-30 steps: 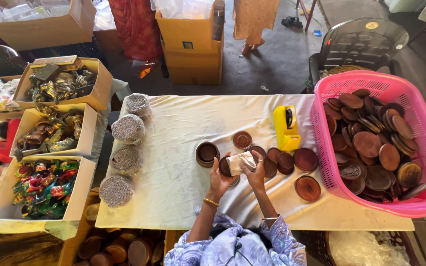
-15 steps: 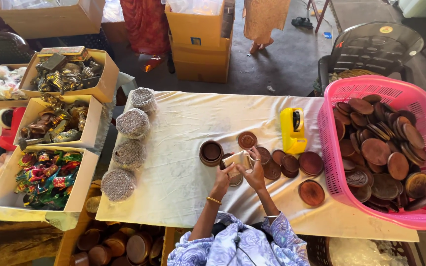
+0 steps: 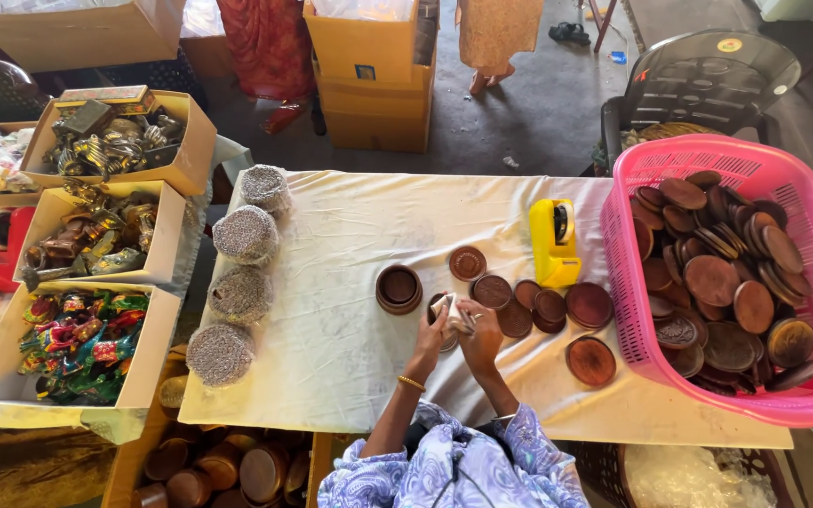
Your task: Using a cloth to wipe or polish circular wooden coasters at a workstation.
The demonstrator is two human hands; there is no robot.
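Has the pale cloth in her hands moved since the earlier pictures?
Yes. The pale cloth was spread flat beside the stacked brown bowls; now both hands bunch it smaller, slightly lower.

Pink basket (image 3: pixel 632 169), yellow tape dispenser (image 3: pixel 553 243)

The person wears a loose top (image 3: pixel 454 470) in pale blue and lavender with a white swirling, paisley-like print, its wide sleeves ending partway down the forearms. A thin dark cord (image 3: pixel 454 475) runs down the middle of the chest. On the left wrist sits a gold bangle (image 3: pixel 410 383); on the right wrist a thin silvery bangle (image 3: pixel 503 417) shows at the sleeve's edge. The left hand (image 3: pixel 430 331) and right hand (image 3: pixel 480 337) are bare; any ring is too small to make out.
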